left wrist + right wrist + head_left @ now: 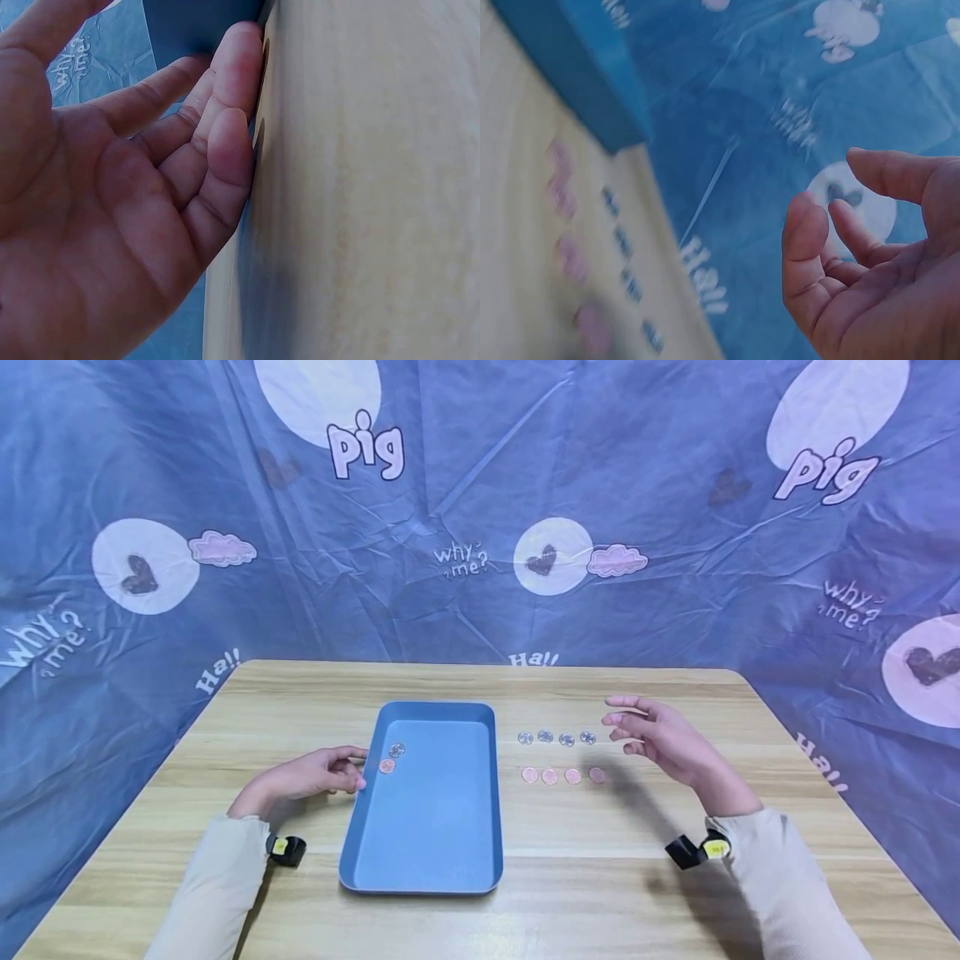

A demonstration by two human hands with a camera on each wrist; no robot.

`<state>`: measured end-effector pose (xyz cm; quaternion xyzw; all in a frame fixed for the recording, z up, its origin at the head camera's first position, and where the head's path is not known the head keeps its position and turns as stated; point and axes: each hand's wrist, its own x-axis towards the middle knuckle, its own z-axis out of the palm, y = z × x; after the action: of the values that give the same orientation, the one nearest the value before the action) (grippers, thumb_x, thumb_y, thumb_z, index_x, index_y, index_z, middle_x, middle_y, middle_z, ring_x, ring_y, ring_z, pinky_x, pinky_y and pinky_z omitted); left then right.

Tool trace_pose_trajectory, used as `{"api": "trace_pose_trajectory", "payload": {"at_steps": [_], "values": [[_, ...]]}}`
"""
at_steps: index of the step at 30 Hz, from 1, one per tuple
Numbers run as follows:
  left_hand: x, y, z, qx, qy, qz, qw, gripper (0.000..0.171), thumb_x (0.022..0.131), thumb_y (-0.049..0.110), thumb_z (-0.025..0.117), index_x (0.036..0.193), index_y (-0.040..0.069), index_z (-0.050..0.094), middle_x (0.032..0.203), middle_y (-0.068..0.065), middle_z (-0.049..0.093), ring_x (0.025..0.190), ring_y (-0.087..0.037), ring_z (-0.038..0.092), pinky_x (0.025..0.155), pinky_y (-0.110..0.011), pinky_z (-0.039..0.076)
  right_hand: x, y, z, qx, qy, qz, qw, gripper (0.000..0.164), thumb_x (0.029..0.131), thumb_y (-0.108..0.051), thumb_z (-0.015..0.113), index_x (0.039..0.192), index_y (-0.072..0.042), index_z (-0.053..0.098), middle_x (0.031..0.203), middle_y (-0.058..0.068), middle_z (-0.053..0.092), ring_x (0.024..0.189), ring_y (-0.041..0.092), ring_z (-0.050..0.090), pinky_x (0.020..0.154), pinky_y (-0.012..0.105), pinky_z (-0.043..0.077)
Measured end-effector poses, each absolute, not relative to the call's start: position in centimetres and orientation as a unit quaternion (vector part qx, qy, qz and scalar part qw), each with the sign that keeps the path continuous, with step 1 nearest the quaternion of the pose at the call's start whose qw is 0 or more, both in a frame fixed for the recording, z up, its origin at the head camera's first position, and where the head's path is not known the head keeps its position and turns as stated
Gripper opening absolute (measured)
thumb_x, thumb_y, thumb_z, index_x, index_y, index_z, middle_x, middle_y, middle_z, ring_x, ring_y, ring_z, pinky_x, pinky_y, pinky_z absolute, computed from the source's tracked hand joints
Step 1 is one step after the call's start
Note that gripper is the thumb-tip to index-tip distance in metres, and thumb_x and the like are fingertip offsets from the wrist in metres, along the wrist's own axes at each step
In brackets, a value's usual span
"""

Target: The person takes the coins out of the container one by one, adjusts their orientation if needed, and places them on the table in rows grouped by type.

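My left hand [315,774] rests at the left side of a blue rectangular tray [427,881], its fingertips against the outer wall. In the left wrist view, the lower fingers bend loosely along the tabletop. Inside the tray, near that side, lie a silver coin [397,750] and a copper-coloured coin [387,766]. My right hand [670,743] hovers above the table with loosely bent fingers, holding nothing. Just left of it is a row of several silver coins [566,740]. Nearer to me runs a row of several pinkish copper coins [573,776], blurred in the right wrist view.
The wooden table [585,893] carries the tray left of centre and both coin rows to the right of it. Behind its far edge hangs a blue printed cloth [465,610]. A black wrist device sits at each sleeve cuff.
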<state>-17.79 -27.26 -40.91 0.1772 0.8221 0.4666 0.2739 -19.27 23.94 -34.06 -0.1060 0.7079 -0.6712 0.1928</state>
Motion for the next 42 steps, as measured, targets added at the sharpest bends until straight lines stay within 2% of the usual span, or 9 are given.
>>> {"api": "trace_pose_trajectory", "payload": {"at_steps": [9, 16, 22, 27, 37, 42], "values": [[-17.8, -27.3, -41.1, 0.172, 0.817, 0.478, 0.274, 0.070, 0.092, 0.022, 0.065, 0.141, -0.015, 0.031, 0.099, -0.007, 0.061, 0.088, -0.008, 0.059, 0.079, -0.023, 0.048, -19.5, 20.0, -30.3, -0.145, 0.657, -0.717, 0.183, 0.023, 0.098, -0.008, 0.052, 0.120, -0.015, 0.051, 0.105, -0.002, 0.062, 0.087, 0.006, 0.060, 0.070, 0.017, 0.049], [-17.8, -27.2, -40.9, 0.167, 0.825, 0.465, 0.274, 0.069, 0.092, 0.023, 0.064, 0.142, -0.013, 0.032, 0.099, -0.007, 0.060, 0.088, -0.015, 0.058, 0.074, -0.026, 0.045, -20.0, 16.0, -27.7, -0.157, 0.679, -0.697, 0.169, 0.027, 0.097, -0.005, 0.052, 0.123, -0.012, 0.050, 0.106, -0.001, 0.059, 0.086, 0.007, 0.060, 0.068, 0.017, 0.049], [-17.8, -27.2, -40.9, 0.173, 0.822, 0.468, 0.274, 0.066, 0.094, 0.020, 0.061, 0.141, -0.014, 0.031, 0.100, -0.006, 0.061, 0.089, -0.012, 0.059, 0.075, -0.025, 0.046, -20.4, 12.3, -26.6, -0.166, 0.677, -0.696, 0.175, 0.032, 0.096, 0.000, 0.049, 0.126, -0.010, 0.049, 0.105, -0.001, 0.059, 0.085, 0.009, 0.059, 0.067, 0.019, 0.047], [-17.8, -27.3, -40.8, 0.174, 0.818, 0.474, 0.276, 0.065, 0.094, 0.018, 0.061, 0.141, -0.014, 0.031, 0.100, -0.006, 0.061, 0.090, -0.012, 0.059, 0.076, -0.024, 0.047, -20.7, 9.4, -26.2, -0.167, 0.682, -0.686, 0.188, 0.043, 0.094, -0.001, 0.052, 0.136, -0.001, 0.043, 0.106, 0.001, 0.061, 0.084, 0.008, 0.059, 0.068, 0.021, 0.047], [-17.9, -27.2, -41.0, 0.162, 0.830, 0.459, 0.272, 0.064, 0.093, 0.020, 0.062, 0.141, -0.011, 0.033, 0.102, -0.007, 0.062, 0.089, -0.014, 0.058, 0.073, -0.027, 0.044, -21.7, 4.7, -27.3, -0.168, 0.692, -0.669, 0.212, 0.041, 0.095, -0.008, 0.055, 0.135, -0.004, 0.047, 0.122, 0.013, 0.056, 0.098, 0.020, 0.056, 0.071, 0.023, 0.048], [-17.9, -27.1, -41.0, 0.159, 0.832, 0.456, 0.272, 0.064, 0.093, 0.021, 0.062, 0.141, -0.010, 0.034, 0.102, -0.007, 0.063, 0.090, -0.015, 0.059, 0.074, -0.029, 0.044, -22.1, 2.4, -28.9, -0.166, 0.687, -0.672, 0.219, 0.039, 0.096, -0.007, 0.055, 0.134, -0.004, 0.049, 0.108, 0.004, 0.059, 0.093, 0.015, 0.057, 0.072, 0.025, 0.049]]}}
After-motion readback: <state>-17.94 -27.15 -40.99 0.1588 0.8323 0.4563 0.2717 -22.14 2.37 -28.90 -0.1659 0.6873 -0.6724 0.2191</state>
